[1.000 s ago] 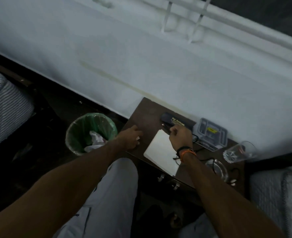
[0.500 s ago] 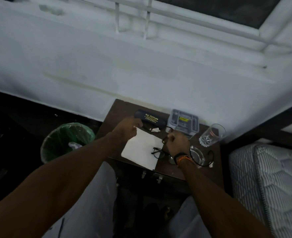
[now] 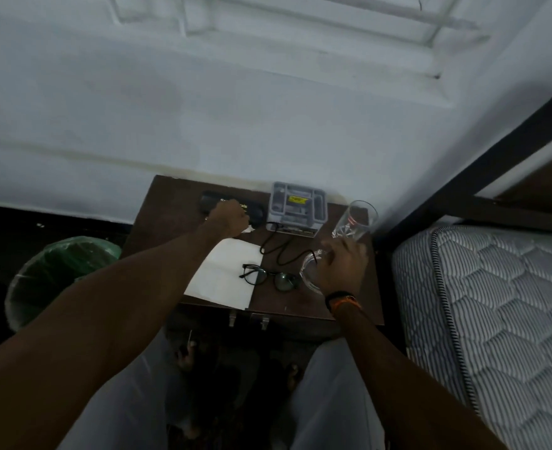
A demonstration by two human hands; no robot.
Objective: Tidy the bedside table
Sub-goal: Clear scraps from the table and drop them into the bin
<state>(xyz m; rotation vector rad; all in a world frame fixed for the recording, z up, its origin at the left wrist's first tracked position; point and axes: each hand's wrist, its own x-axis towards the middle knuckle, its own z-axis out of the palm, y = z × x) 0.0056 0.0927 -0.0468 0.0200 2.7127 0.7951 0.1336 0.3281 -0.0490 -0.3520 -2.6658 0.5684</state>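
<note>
Head view: left hand [image 3: 228,219] fisted at back of dark table [image 3: 157,219], fingers curled together over a black case [image 3: 208,203], small white scrap at knuckles. Right hand [image 3: 342,267] blurred over clear glass dish [image 3: 310,274]; fingers' grip can't tell. Glasses [image 3: 268,277] lie by white paper [image 3: 227,274]; tumbler [image 3: 355,222], grey organizer [image 3: 297,204] behind.

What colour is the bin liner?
Green, on the bin left of the table; head view.
</note>
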